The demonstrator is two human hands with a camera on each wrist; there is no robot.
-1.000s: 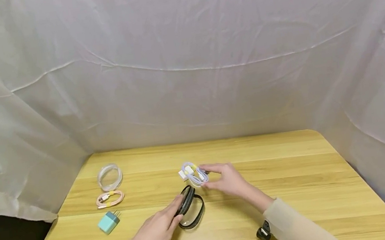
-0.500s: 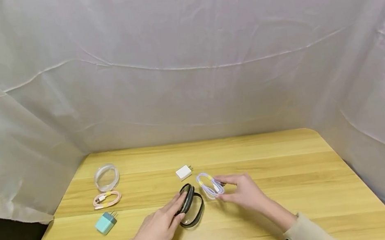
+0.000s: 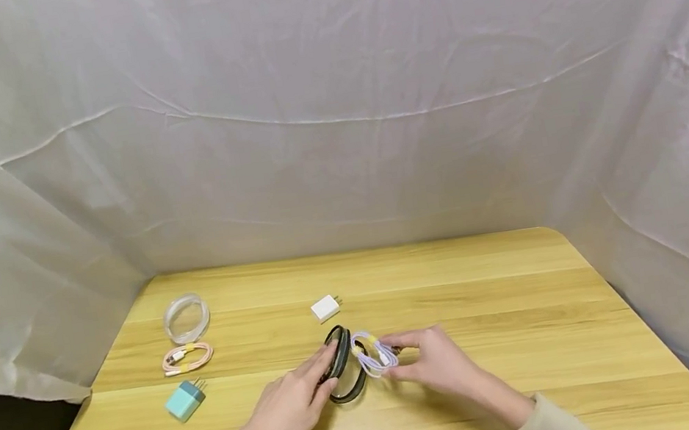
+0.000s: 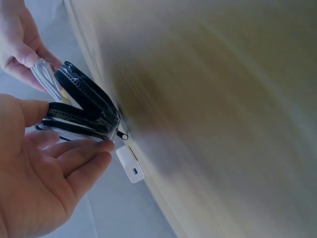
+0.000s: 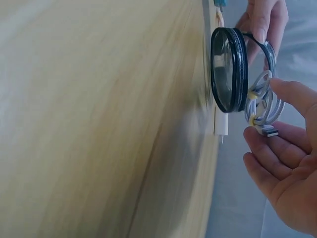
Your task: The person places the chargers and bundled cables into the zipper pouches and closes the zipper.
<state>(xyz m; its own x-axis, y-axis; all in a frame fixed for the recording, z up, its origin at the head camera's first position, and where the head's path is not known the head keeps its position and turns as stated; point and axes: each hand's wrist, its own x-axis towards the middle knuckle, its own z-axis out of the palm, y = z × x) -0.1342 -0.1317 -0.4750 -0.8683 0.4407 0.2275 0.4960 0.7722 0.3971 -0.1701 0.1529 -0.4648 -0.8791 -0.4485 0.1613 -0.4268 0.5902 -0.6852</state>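
Observation:
A round clear pouch with black zipper edging (image 3: 342, 355) stands unzipped on the table, its mouth spread toward the right. My left hand (image 3: 293, 405) grips it from the left; in the left wrist view the thumb (image 4: 34, 113) and fingers pinch one side, and a zipper pull (image 4: 122, 135) hangs at the seam. My right hand (image 3: 436, 363) pinches a coiled lilac charging cable (image 3: 375, 353) bound with yellow ties. The coil is right at the pouch's mouth; in the right wrist view its USB plug (image 5: 269, 131) points toward my fingers.
A white charger plug (image 3: 326, 308) lies behind the pouch. At the left are a clear round case (image 3: 189, 335), a coiled pink cable (image 3: 187, 359) and a teal charger plug (image 3: 185, 401). Grey curtains (image 3: 338, 171) hang behind and beside the wooden table (image 3: 495, 282).
My right hand has carried the lilac cable from above the white charger plug, toward me, then left to the pouch's mouth. My left hand keeps its grip on the pouch.

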